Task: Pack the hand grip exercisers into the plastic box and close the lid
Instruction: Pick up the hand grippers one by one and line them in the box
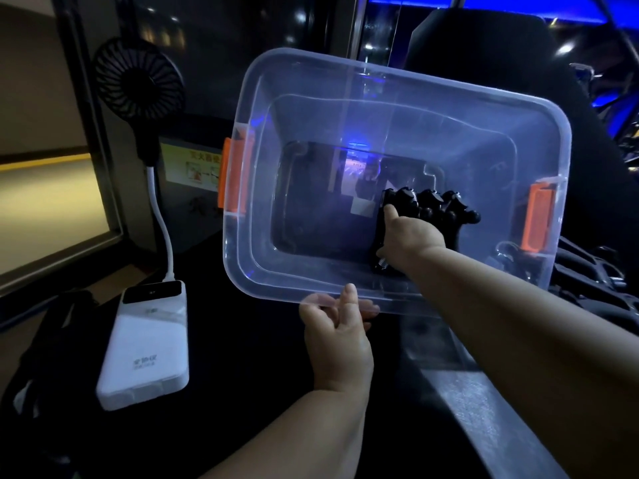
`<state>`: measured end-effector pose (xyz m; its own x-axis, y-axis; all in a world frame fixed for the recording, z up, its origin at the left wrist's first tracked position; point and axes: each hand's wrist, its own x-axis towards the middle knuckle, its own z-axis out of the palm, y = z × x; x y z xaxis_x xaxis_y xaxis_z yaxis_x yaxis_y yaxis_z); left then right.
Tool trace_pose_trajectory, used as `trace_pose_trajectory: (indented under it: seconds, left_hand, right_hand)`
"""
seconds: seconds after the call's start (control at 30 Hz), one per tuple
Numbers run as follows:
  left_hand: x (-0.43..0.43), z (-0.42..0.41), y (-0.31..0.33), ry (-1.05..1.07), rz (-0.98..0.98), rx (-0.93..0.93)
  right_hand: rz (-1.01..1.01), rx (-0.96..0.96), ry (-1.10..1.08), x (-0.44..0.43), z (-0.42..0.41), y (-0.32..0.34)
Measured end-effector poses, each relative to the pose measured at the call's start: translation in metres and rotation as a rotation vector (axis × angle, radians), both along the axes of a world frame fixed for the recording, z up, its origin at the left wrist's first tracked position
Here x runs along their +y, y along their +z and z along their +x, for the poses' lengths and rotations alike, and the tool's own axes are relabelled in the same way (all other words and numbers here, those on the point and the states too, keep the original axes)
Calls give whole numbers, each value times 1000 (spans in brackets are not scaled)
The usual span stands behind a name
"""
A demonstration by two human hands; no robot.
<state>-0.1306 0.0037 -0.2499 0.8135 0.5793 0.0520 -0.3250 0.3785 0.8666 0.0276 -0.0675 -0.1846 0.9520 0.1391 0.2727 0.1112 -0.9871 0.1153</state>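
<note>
Right hand (411, 240) reaching into the tilted clear box (345, 295), fingers wrapped round a black exerciser (432, 205) near its right end; left hand (337, 335) pinching the near rim; probably rigid, springy, light, best held by the frame.

The right hand (409, 242) is covering the middle of the black hand grip exerciser (432, 205) inside the plastic box (345, 81), so its full shape is staying unclear. More dark exercisers (594, 281) are lying partly hidden behind the box's right wall and running off the right edge. The label (188, 165) behind the orange latch (232, 176) is showing print too small to read.
</note>
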Motion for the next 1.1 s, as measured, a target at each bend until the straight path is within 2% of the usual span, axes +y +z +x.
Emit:
trace_pose_trajectory:
  seconds: [0.27, 0.4, 0.5, 0.63, 1.1]
  left_hand:
    - [0, 1, 0, 2, -14, -6]
    - [-1, 0, 0, 3, -24, -5]
    - [-1, 1, 0, 6, -27, -5]
    - [-1, 2, -1, 11, -30, -12]
    - [0, 3, -5, 35, -15, -10]
  right_hand:
    - [-231, -202, -10, 3, -4, 1]
    - [-427, -317, 169, 0, -3, 2]
    - [-594, -258, 341, -7, 2, -1]
    - [-700, -144, 316, -9, 6, -4]
    - [-728, -83, 244, -1, 2, -4]
